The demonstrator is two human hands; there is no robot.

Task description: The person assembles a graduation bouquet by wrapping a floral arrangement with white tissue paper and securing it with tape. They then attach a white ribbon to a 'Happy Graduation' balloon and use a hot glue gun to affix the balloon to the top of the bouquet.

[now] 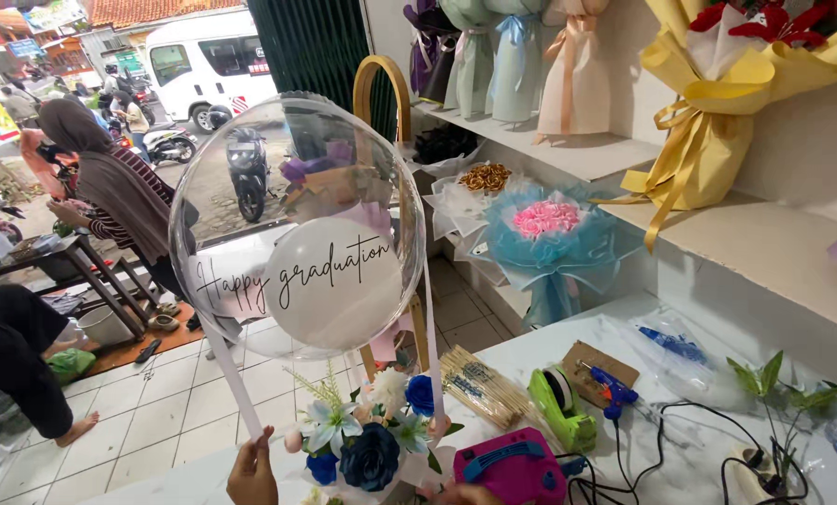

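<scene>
Only one bare left hand shows — no sleeve, no jewellery visible.

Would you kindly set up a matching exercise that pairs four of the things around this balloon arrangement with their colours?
Things:
1. balloon
2. air pump
3. glue gun
4. tape dispenser

Colours:
A. bright green
B. clear, with a white one inside
C. blue
D. magenta with a blue handle

The left hand touches a white strip under the balloon; only a bit of the right hand shows at the bottom edge.

Pairs: 1-B, 2-D, 3-C, 4-A
</scene>
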